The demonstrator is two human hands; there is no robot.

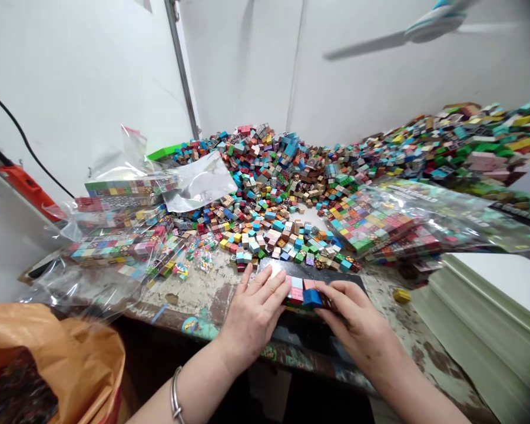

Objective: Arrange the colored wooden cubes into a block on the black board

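Short rows of small colourful cube blocks (295, 293) lie on a dark board (338, 278) at the table's front edge. My left hand (257, 306) rests over their left end, fingers stretched out and lying flat, hiding the part beneath. At the right end, my right hand (351, 315) is closed, thumb and fingers pinching the blocks beside a bright blue cube (312, 298). How many blocks its fingers cover is hidden. Just beyond the board, loose cubes (274, 235) spread out from a tall heap (287, 153).
Clear bags of packed cubes (119, 244) are stacked at left, and more bagged sets (375, 218) lie at right. Pale green trays (481, 330) stand at the right edge. An orange bag (83, 359) is at front left. A single yellow cube (401, 295) lies near the trays.
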